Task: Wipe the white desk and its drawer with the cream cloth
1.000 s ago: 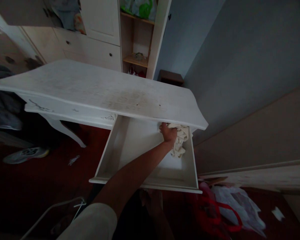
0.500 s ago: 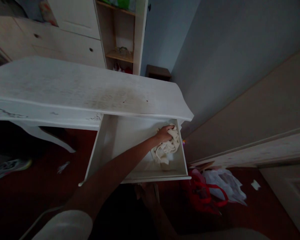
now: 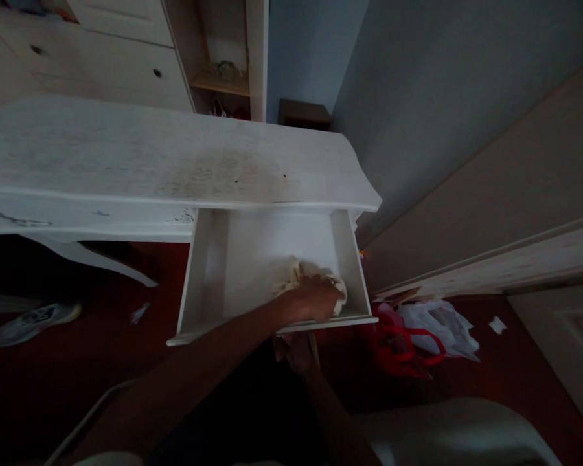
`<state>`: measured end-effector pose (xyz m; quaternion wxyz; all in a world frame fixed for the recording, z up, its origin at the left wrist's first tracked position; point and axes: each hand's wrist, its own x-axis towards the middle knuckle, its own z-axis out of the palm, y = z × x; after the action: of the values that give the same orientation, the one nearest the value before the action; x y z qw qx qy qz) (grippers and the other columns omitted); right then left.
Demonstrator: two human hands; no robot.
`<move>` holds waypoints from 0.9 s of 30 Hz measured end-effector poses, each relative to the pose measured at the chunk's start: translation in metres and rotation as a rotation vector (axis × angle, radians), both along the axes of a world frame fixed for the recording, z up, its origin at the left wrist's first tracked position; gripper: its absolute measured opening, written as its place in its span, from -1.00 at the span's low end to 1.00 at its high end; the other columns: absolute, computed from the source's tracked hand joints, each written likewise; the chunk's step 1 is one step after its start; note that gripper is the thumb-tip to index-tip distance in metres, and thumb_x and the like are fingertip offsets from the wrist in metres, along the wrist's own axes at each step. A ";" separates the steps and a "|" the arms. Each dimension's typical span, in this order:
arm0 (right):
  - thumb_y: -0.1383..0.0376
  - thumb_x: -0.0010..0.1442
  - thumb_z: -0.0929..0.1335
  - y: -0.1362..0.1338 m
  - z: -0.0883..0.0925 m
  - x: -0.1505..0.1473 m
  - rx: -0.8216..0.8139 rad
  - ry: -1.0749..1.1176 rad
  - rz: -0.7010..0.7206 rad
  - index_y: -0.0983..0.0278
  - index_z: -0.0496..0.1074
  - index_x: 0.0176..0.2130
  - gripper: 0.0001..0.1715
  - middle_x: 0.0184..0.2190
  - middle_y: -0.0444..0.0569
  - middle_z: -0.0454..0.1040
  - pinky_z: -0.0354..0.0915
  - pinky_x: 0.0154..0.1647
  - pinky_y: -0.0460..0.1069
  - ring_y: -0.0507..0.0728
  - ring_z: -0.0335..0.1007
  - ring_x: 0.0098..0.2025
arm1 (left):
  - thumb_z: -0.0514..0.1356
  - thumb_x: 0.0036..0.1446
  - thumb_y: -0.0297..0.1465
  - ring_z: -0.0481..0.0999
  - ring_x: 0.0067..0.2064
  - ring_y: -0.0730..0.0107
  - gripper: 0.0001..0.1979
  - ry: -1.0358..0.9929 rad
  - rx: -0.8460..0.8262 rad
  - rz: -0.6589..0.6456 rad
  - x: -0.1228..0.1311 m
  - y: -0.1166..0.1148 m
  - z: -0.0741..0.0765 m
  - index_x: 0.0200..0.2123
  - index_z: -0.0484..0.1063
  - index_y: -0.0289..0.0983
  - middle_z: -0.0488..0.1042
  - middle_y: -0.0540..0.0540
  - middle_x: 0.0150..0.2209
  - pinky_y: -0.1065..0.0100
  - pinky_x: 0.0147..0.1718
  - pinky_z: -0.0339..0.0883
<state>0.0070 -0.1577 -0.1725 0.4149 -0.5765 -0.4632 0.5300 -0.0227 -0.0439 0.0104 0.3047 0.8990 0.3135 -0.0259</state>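
My left hand (image 3: 315, 299) reaches across into the pulled-out white drawer (image 3: 272, 236), its fingers closed on a crumpled cream cloth (image 3: 294, 275). The cloth is bunched against the drawer's floor in the front right part, partly hidden under the hand. Below the drawer's front edge, my right hand (image 3: 296, 353) is in shadow with its fingers curled. A thin pale strip shows beside it; what it grips is too dark to make out.
The drawer belongs to a white table (image 3: 140, 149) with a stained top. A red bag (image 3: 393, 349) and a white plastic bag (image 3: 440, 327) lie on the floor at right. A shoe (image 3: 34, 323) is at left. Behind stands a white cabinet (image 3: 107, 65); a wall runs along the right.
My left hand has moved with the cloth from the drawer's right side towards its front edge, bunching the cloth. My right hand stays below the drawer front. The view has shifted slightly.
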 end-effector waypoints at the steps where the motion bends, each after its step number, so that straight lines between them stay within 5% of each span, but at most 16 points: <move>1: -0.12 0.20 0.28 0.000 -0.002 -0.001 -0.008 0.020 0.009 0.18 0.44 -0.55 -0.47 -0.74 -0.12 0.27 0.26 -0.54 0.02 0.12 0.25 -0.62 | 0.24 -0.01 -0.55 0.53 0.01 -0.14 -0.68 0.055 0.012 0.014 -0.012 -0.002 0.003 -0.15 0.57 -0.23 0.53 -0.32 0.00 -0.13 -0.02 0.39; 7: -0.40 -0.02 0.22 -0.002 0.001 -0.005 -0.038 0.255 0.053 0.16 0.31 -0.63 -0.27 -0.81 -0.17 0.17 0.05 -0.69 -0.04 0.03 0.03 -0.74 | 0.08 0.11 -0.59 0.47 0.09 -0.14 -0.47 0.341 0.197 0.228 -0.099 -0.027 0.010 0.16 0.38 -0.18 0.43 -0.33 0.14 -0.13 -0.12 0.44; 13: -0.36 0.03 0.22 -0.002 0.013 -0.002 0.003 0.255 0.050 0.17 0.28 -0.70 -0.26 -0.82 -0.16 0.16 0.09 -0.65 -0.05 0.03 0.09 -0.72 | 0.04 0.02 -0.70 0.35 0.25 0.03 -0.27 0.273 0.362 0.289 -0.165 -0.045 -0.002 0.22 0.35 0.00 0.28 -0.17 0.31 0.00 0.10 0.32; 19: -0.36 0.05 0.23 -0.003 0.015 -0.001 0.015 0.296 0.045 0.17 0.46 -0.57 -0.27 -0.80 -0.17 0.22 0.08 -0.70 -0.05 0.05 0.09 -0.75 | 0.09 -0.02 -0.68 0.27 0.30 0.10 -0.22 0.216 0.463 0.319 -0.192 -0.036 -0.005 0.25 0.32 0.01 0.26 -0.12 0.33 0.05 0.22 0.20; 27: -0.36 0.01 0.29 -0.002 0.021 0.000 0.017 0.351 0.049 0.18 0.49 -0.47 -0.30 -0.71 -0.16 0.33 0.04 -0.71 -0.06 0.01 0.08 -0.75 | 0.03 0.10 -0.65 0.29 0.29 0.16 -0.35 0.204 0.614 0.328 -0.196 0.016 -0.002 0.21 0.37 -0.02 0.31 -0.14 0.30 0.12 0.18 0.22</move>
<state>0.0066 -0.1593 -0.1520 0.4811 -0.4603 -0.4021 0.6285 -0.2189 -0.0275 0.0080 -0.0122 0.8791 0.4756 0.0290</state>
